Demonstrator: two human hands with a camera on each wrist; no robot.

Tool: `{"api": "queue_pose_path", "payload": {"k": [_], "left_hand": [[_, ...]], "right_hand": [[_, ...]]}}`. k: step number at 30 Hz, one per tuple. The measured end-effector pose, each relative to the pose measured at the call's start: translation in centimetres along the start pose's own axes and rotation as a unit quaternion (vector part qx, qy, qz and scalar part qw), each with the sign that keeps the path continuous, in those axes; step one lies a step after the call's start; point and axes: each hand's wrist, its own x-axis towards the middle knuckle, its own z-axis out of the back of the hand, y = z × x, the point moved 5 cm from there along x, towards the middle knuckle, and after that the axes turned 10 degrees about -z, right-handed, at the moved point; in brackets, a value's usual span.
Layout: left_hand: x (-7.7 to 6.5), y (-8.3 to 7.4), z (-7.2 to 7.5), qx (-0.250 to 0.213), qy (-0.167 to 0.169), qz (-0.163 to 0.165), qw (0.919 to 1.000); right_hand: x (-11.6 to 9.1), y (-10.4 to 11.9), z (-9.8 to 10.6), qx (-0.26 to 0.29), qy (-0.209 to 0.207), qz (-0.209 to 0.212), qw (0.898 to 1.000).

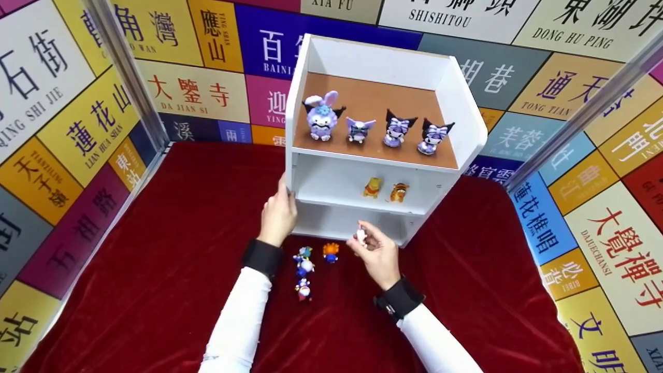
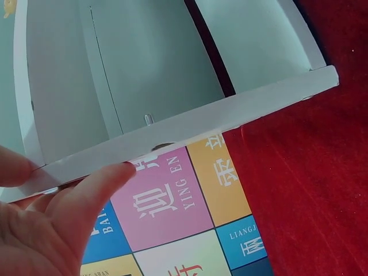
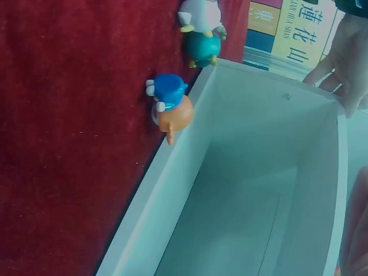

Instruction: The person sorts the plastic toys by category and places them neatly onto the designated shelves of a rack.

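Observation:
My left hand (image 1: 278,213) holds the left side panel of a small white shelf unit (image 1: 296,119). Up close in the left wrist view, fingers (image 2: 103,187) lie on either side of that panel's edge. Between the thumb and fingertips of my right hand (image 1: 382,257) is a small white figurine (image 1: 361,236), pinched in front of the bottom compartment. Its details are too small to tell. On the cloth below stand an orange-and-blue figurine (image 1: 330,252), a green-topped figurine (image 1: 304,253), a white-and-blue one (image 1: 306,266) and another blue-and-white one (image 1: 303,290).
Several purple-and-black figurines, among them a bunny-eared one (image 1: 322,120), stand on the brown top shelf (image 1: 357,96). A yellow bear figurine (image 1: 371,187) and an orange tiger figurine (image 1: 399,192) occupy the middle shelf. Dark red cloth (image 1: 207,217) covers the table, with printed panels (image 1: 202,88) around it.

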Motion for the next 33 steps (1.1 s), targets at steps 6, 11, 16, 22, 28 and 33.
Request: {"api": "queue_pose_path", "payload": {"k": [6, 11, 16, 22, 28, 33], "left_hand": [[-0.1, -0.1, 0.1, 0.008, -0.006, -0.004, 0.9999], [0.0, -0.1, 0.0, 0.009, -0.009, -0.01, 0.9999], [0.0, 0.0, 0.0, 0.015, -0.008, -0.008, 0.9998], [-0.1, 0.0, -0.1, 0.014, -0.003, 0.001, 0.9999], [-0.1, 0.1, -0.2, 0.009, 0.001, 0.008, 0.9999], [-0.1, 0.1, -0.1, 0.012, -0.007, 0.0, 0.9999]], "right_hand": [[0.2, 0.6, 0.0, 0.036, 0.022, -0.003, 0.999], [0.7, 1.5, 0.2, 0.063, 0.048, 0.015, 0.997], [1.3, 2.5, 0.6, 0.075, 0.055, 0.018, 0.996], [1.6, 3.4, 0.7, 0.086, 0.069, 0.018, 0.994], [2.0, 3.9, 0.8, 0.056, 0.063, 0.029, 0.996], [2.6, 4.7, 0.9, -0.049, 0.023, 0.047, 0.997]]}}
